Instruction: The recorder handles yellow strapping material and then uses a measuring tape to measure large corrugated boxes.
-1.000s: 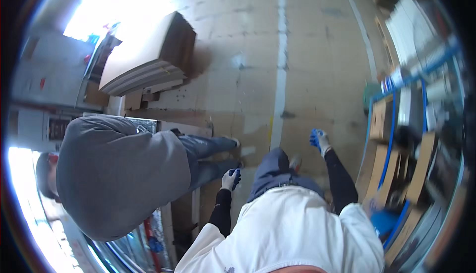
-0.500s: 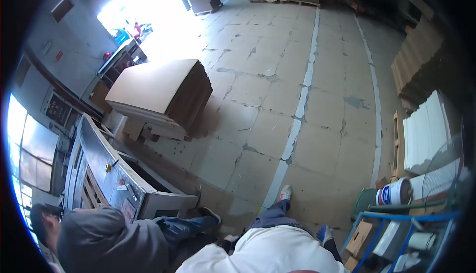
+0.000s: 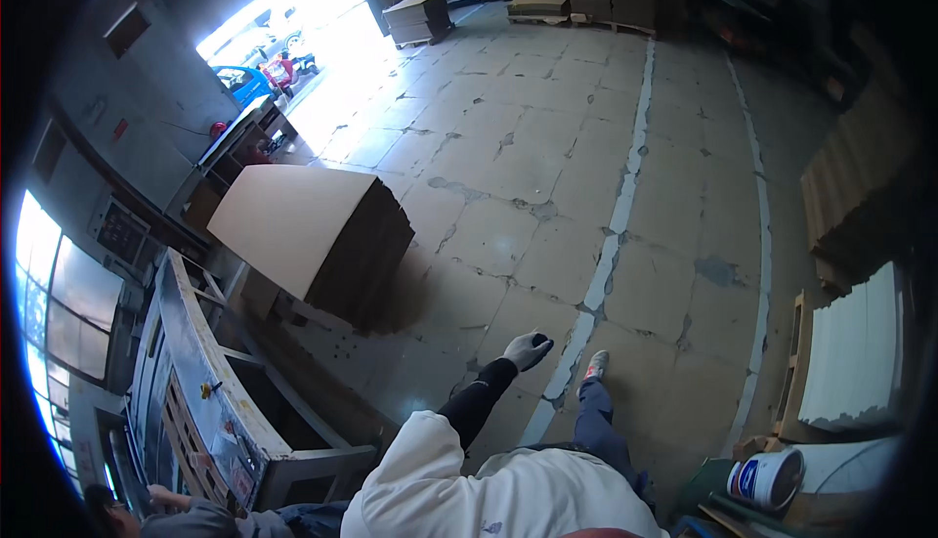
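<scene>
Our left hand (image 3: 528, 349), gloved, swings out loosely curled with nothing in it, over bare concrete just right of the big cardboard stack (image 3: 313, 235). We can't see our right hand at all. A grey machine (image 3: 210, 411) sits below-left of the stack.

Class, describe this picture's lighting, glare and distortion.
Head view: the doorway is blown out white, glare spreading across the floor; the floor line bows from fisheye; the rim falls to black; the cardboard stack casts a shadow; the left hand looks sharp.
</scene>
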Demonstrator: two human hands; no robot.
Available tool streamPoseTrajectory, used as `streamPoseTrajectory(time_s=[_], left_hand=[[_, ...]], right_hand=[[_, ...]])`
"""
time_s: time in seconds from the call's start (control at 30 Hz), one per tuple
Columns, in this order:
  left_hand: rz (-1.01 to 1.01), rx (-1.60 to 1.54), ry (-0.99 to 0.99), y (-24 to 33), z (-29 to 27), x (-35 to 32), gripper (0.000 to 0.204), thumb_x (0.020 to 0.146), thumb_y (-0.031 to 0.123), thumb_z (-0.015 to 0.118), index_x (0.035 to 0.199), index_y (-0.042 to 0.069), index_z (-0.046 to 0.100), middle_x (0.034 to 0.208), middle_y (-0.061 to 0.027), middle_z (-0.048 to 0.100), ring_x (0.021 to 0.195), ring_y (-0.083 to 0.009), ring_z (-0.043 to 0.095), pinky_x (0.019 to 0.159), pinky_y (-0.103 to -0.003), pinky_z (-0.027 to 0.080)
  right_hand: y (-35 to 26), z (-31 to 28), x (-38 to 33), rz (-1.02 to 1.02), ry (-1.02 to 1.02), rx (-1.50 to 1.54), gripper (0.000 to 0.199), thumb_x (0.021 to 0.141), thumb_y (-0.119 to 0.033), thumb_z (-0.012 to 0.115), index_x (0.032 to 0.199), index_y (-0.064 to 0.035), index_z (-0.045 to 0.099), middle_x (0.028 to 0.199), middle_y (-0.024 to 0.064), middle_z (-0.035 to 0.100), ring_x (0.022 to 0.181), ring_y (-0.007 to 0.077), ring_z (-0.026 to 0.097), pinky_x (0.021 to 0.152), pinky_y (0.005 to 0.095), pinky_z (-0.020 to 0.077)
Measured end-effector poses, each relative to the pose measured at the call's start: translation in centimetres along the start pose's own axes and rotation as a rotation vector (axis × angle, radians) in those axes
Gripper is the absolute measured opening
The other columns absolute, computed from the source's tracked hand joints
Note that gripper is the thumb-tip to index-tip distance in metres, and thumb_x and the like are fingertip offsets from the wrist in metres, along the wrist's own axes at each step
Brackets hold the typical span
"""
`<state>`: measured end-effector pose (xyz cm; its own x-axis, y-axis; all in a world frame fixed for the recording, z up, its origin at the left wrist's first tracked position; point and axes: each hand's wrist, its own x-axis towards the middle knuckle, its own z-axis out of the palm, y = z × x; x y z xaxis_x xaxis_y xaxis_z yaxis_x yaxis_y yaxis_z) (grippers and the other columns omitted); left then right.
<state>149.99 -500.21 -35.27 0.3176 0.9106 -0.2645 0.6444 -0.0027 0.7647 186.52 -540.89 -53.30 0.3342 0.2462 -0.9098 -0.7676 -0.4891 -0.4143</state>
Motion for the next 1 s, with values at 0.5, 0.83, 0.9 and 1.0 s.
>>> streamPoseTrajectory(time_s=[0.5,0.83,0.9,1.0], left_hand=[[-1.051,-0.702,0.144,-11.2,-2.7,6.6,0.033,0.086,0.038,0.062,0.084,0.005,0.060,0.069,-0.0084,0.061,0.056,-0.0206,0.062,0.047,-0.033,0.050],[-0.806,-0.052,0.145,-14.7,-7.8,30.5,0.049,0.082,0.048,0.060,0.092,0.001,0.067,0.086,-0.0156,0.069,0.063,-0.0246,0.065,0.061,-0.037,0.051],[-0.937,-0.537,0.152,-14.2,-10.4,37.4,0.042,0.083,0.044,0.062,0.093,0.003,0.066,0.082,-0.0127,0.068,0.059,-0.0213,0.064,0.054,-0.034,0.049],[-0.935,-0.806,0.195,-12.7,-18.9,49.2,0.031,0.085,0.036,0.065,0.094,0.006,0.064,0.073,-0.0073,0.064,0.054,-0.0150,0.061,0.045,-0.028,0.046]], right_hand=[[-43.4,42.7,17.0,-0.267,-0.295,-0.488,0.026,0.092,-0.034,0.051,0.073,-0.0161,0.047,0.056,-0.0006,0.045,0.045,0.0171,0.050,0.042,0.0312,0.0413],[-53.2,71.7,20.7,-0.158,-0.367,-0.553,0.027,0.090,-0.040,0.054,0.090,-0.0126,0.054,0.072,0.0036,0.057,0.060,0.0216,0.061,0.055,0.0369,0.0513],[-54.9,71.9,23.4,0.048,-0.431,-0.473,0.029,0.089,-0.041,0.053,0.089,-0.0122,0.053,0.071,0.0043,0.057,0.061,0.0238,0.060,0.055,0.0378,0.0514],[-57.6,76.7,22.4,0.016,-0.317,-0.504,0.028,0.089,-0.040,0.052,0.088,-0.0122,0.052,0.070,0.0053,0.055,0.061,0.0254,0.060,0.055,0.0382,0.0505]])
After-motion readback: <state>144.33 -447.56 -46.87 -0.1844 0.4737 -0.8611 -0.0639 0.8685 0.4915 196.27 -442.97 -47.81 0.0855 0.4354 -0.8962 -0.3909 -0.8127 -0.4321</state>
